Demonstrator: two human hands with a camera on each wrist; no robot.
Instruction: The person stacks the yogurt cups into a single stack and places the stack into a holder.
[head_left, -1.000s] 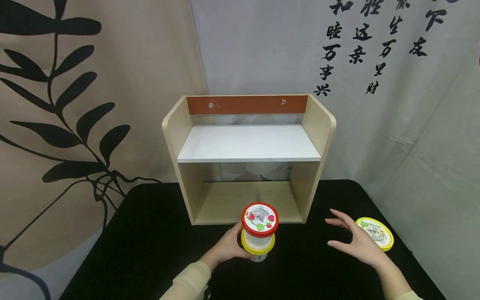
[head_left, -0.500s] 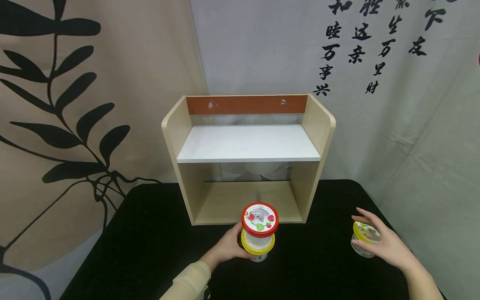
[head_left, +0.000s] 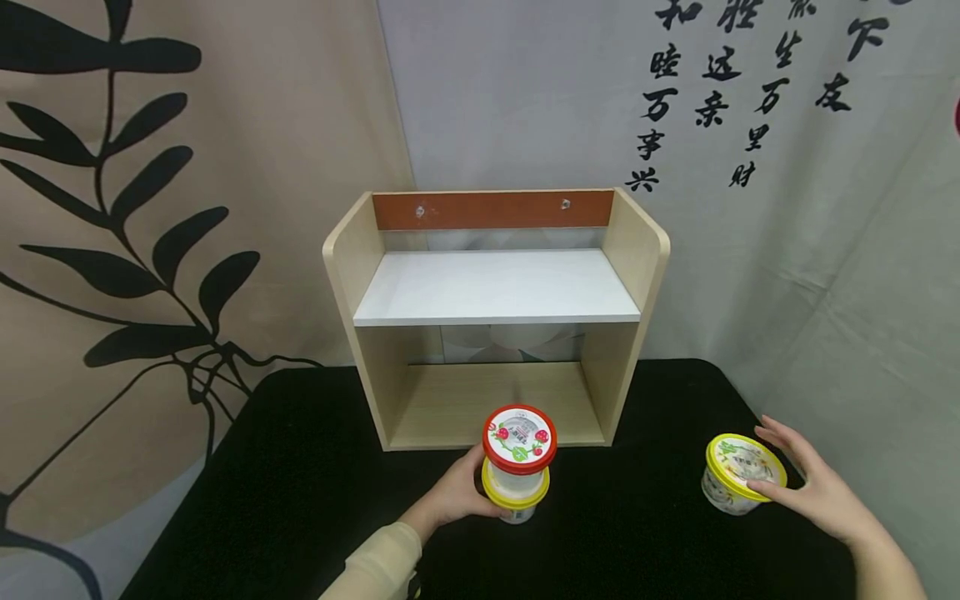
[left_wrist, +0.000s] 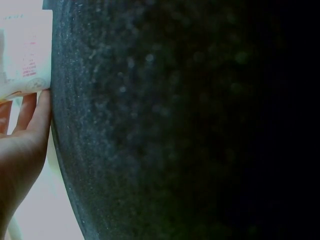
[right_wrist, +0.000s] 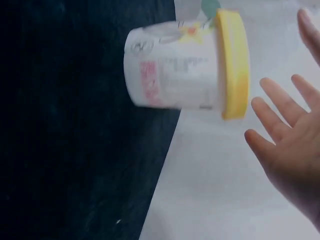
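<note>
My left hand (head_left: 452,493) grips a two-high stack of tubs in front of the shelf. On top sits the tub with a red, strawberry-printed lid (head_left: 520,439); beneath it is a tub with a yellow lid (head_left: 517,498), its lower part partly covered by my fingers. The left wrist view catches a white printed tub wall (left_wrist: 25,52) above the hand. At the right stands another yellow-lidded tub (head_left: 742,472), upright on the table. My right hand (head_left: 813,487) is at its right side, fingers spread; in the right wrist view the fingers are apart from that tub (right_wrist: 182,67).
A small two-tier shelf (head_left: 495,287) with a white upper board and pale wood sides stands behind the tubs on the black table (head_left: 300,483). Behind it hangs a fabric backdrop (head_left: 517,92) with a plant print and black characters.
My right hand has passed rightward over the right-hand tub, from its left side to its right, uncovering the lid. My left hand and the stack stay in place.
</note>
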